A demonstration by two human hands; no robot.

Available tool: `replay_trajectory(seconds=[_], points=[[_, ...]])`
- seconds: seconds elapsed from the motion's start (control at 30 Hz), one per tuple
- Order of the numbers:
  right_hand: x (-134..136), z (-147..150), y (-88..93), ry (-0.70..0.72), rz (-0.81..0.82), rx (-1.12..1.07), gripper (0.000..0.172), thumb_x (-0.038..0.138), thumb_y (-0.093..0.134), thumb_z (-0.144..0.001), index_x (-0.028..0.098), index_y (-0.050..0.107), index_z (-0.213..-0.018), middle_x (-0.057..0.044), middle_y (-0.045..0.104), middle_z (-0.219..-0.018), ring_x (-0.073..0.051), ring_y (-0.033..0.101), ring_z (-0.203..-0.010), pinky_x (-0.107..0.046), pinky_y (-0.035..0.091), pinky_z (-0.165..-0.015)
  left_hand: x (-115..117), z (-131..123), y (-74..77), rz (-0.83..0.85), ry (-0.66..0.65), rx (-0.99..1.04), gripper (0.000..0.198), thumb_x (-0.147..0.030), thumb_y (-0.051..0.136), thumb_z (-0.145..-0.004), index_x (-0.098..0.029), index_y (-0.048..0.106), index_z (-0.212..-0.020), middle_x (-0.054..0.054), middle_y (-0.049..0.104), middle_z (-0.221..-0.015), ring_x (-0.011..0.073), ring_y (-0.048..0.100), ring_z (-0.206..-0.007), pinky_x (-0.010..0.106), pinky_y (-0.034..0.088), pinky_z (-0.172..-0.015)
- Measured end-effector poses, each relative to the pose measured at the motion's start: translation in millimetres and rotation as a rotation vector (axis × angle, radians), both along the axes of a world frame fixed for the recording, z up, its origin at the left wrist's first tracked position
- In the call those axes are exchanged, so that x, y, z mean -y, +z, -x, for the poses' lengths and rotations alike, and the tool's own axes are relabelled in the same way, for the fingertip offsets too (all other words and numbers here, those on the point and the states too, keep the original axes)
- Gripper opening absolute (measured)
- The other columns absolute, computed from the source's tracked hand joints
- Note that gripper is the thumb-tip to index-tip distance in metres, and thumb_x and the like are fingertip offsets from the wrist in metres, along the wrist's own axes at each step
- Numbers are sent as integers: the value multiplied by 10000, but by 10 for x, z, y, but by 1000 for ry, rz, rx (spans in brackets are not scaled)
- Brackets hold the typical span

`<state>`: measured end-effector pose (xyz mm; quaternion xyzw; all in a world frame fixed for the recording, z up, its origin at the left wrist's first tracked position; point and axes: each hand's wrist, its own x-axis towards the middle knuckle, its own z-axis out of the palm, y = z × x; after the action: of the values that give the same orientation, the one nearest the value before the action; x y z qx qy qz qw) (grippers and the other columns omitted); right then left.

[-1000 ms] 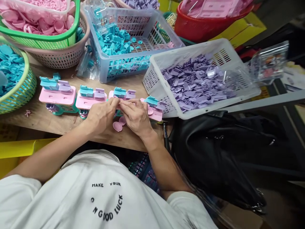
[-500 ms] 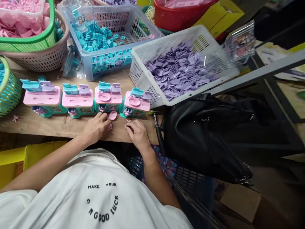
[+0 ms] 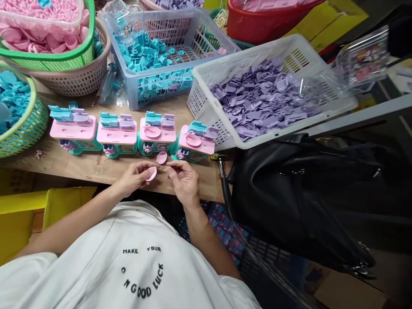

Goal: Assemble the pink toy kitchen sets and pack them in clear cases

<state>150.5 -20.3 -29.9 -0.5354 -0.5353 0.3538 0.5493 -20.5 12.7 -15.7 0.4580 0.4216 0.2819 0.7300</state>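
One pink disc — left hand pinch

White basket of purple pieces, far right; blue crate of teal pieces, far centre; green basket of pink discs, far left; red basket behind; black bag, near right; hammer beside it

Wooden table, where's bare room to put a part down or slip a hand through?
Bare wood shows on the wooden table along its front edge, left of the left hand, before the four toy houses. A smaller patch lies right of the right hand. Behind the houses, baskets crowd tightly.
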Motion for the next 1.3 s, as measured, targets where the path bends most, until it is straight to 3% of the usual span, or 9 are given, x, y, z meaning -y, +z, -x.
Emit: replay_trajectory(seconds=[0.07, 0.17, 0.37, 0.47, 0.6, 0.7, 1.03, 1.13, 1.3], points=[[-24, 117, -19, -28, -33, -2, 181, 400, 655, -907, 222, 675, -930, -10, 691, -815, -153, 659, -729, -286, 564, -685, 2, -13, 49, 82, -28, 70, 602, -637, 794, -676, -111, 683, -946, -42, 481, -638, 50, 367, -518, 177, 247, -454], [-32, 160, -3, -8, -153, 160, 104, 309, 645, -931, 232, 713, -912, -15, 692, -817, -160, 660, -772, -298, 554, -723, 13, 20, 104, 98, -17, 70, 589, -636, 820, -645, -107, 694, -871, -45, 483, -605, 46, 368, -509, 174, 248, -449], [-32, -15, 116, 219, -296, 464, 169, 217, 599, -969, 233, 718, -1088, -60, 740, -973, -181, 695, -904, -326, 574, -816, 3, 129, 175, 122, -21, 76, 565, -621, 841, -622, -112, 668, -797, -43, 501, -596, 42, 379, -501, 163, 254, -439], [-41, -32, 157, 149, -288, 542, 139, 257, 597, -975, 233, 731, -1001, -59, 740, -904, -193, 689, -870, -353, 575, -829, -21, 137, 187, 102, -11, 84, 549, -616, 824, -650, -118, 666, -819, -41, 504, -610, 42, 367, -496, 168, 254, -432], [-2, 83, 172, -10, -199, 362, 133, 307, 608, -962, 230, 711, -927, -68, 727, -955, -196, 699, -909, -360, 595, -828, -31, 126, 157, -162, 130, -61, 477, -591, 741, -757, -133, 674, -871, -2, 591, -689, 82, 466, -558, 200, 376, -492], [53, 204, 161, 20, -112, 173, 132, 327, 611, -955, 225, 690, -929, -75, 737, -1027, -199, 716, -963, -355, 612, -835, 1, 110, 124, -461, 216, -216, 350, -493, 652, -864, -143, 673, -877, 43, 663, -774, 130, 577, -680, 231, 462, -604], [55, 347, 157, -23, -95, 113, 96, 301, 605, -952, 236, 673, -937, -46, 764, -936, -183, 731, -881, -320, 623, -788, 77, 90, 50, -1087, 275, -468, 142, -232, 488, -978, -162, 611, -974, 39, 629, -828, 115, 602, -706, 207, 475, -590], [68, 378, 163, -57, -73, 141, 119, 321, 594, -954, 236, 669, -917, -49, 762, -923, -185, 729, -853, -319, 624, -765, 89, 86, 25, -1205, 295, -495, 137, -186, 453, -990, -159, 585, -1010, 56, 626, -860, 127, 613, -753, 220, 506, -627], [66, 431, 126, -83, -29, 66, 141, 342, 596, -952, 222, 651, -901, -55, 762, -905, -186, 734, -832, -316, 625, -757, 113, 61, 2, -1207, 328, -506, 110, -167, 469, -989, -156, 575, -1015, 57, 621, -863, 132, 611, -744, 225, 512, -626]])
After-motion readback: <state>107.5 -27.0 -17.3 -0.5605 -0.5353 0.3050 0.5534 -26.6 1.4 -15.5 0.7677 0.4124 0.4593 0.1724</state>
